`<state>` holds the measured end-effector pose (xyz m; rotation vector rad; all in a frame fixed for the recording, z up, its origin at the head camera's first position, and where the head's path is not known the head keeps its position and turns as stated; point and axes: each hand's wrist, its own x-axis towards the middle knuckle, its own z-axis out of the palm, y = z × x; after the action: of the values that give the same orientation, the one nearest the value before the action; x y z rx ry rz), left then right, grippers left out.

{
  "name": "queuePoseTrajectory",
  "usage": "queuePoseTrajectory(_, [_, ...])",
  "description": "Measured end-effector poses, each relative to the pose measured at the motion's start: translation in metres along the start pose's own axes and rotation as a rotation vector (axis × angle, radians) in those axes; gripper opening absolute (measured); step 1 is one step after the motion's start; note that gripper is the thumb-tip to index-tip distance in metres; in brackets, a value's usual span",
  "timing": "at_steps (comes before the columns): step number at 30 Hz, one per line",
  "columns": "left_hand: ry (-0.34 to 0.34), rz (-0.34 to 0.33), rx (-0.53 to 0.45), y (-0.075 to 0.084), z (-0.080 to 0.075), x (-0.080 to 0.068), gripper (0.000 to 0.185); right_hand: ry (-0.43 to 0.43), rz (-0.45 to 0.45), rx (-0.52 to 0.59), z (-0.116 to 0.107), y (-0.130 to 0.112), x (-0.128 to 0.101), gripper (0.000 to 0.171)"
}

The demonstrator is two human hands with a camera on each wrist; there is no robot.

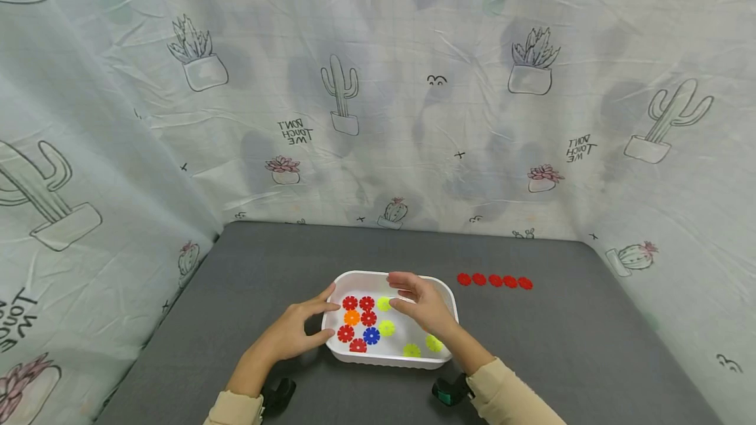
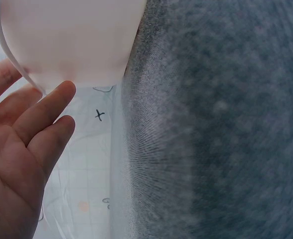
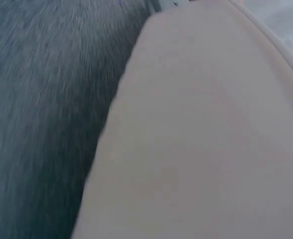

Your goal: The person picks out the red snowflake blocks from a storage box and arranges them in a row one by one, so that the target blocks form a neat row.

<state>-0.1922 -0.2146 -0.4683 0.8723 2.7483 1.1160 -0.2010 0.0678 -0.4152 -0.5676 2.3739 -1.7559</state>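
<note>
Showing 5 red discs (image 1: pixel 495 281): head view only.

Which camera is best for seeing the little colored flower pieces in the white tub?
The head view: it looks down into the white tub and shows the flower pieces, red, orange, blue and yellow-green. The left wrist view shows only the tub's outer wall and fingertips; the right wrist view shows a blurry pale surface, no pieces.
</note>
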Motion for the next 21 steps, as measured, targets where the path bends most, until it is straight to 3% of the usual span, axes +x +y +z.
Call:
queuePoseTrajectory(9, [0.009, -0.002, 0.008, 0.001, -0.001, 0.001, 0.046, -0.077, 0.025, -0.013, 0.027, 0.011, 0.022, 0.040])
queuePoseTrajectory(21, [-0.001, -0.005, 0.008, 0.002, -0.006, 0.004, 0.047, -0.172, 0.179, -0.099, 0.036, 0.043, 0.042, 0.031])
